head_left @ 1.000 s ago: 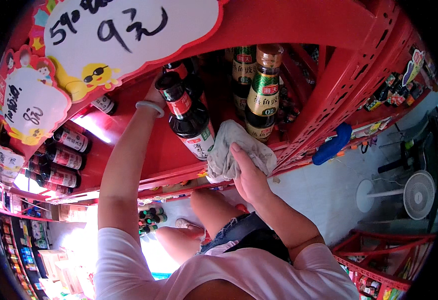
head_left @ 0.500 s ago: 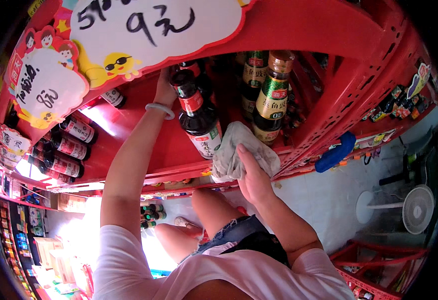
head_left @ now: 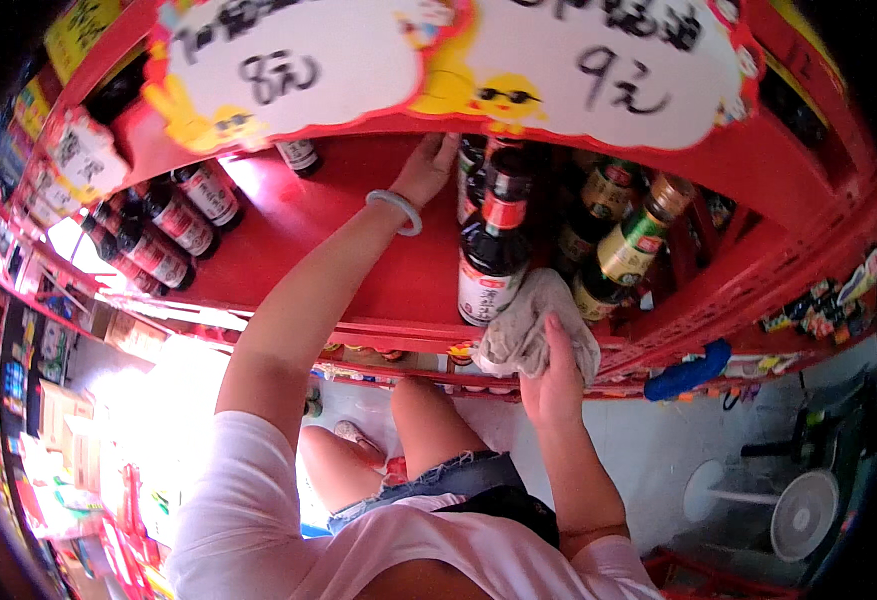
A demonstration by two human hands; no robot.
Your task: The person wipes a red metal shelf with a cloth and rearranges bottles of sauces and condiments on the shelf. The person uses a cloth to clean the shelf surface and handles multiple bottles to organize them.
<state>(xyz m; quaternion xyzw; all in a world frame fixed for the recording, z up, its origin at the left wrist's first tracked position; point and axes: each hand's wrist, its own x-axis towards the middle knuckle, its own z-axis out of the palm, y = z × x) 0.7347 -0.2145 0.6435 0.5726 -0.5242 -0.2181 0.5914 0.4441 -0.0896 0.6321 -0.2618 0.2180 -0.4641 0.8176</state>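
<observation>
My left hand (head_left: 430, 172), with a pale bangle (head_left: 398, 208) on the wrist, reaches deep into the red shelf. Its visible fingers stretch out beside the dark bottles; the tips are partly hidden under the shelf's front board. My right hand (head_left: 556, 388) grips a greyish cleaning cloth (head_left: 526, 335) at the shelf's front edge. The cloth touches or lies right against the front soy sauce bottle (head_left: 490, 270), dark with a red neck band and white label. Right of it stands a bottle with a gold cap and yellow-green label (head_left: 626, 250). More bottles stand behind, partly hidden.
Large price cards (head_left: 628, 70) hang along the board above my hands. Several dark bottles (head_left: 173, 225) stand at the shelf's left. A blue rolled item (head_left: 688, 370) hangs at the right edge. A white fan (head_left: 803, 512) stands on the floor at lower right.
The view has swung left, so the shelf and bottles appear farther right. More of my left hand shows beside the bottles. My right hand still holds the cloth near the front bottle.
</observation>
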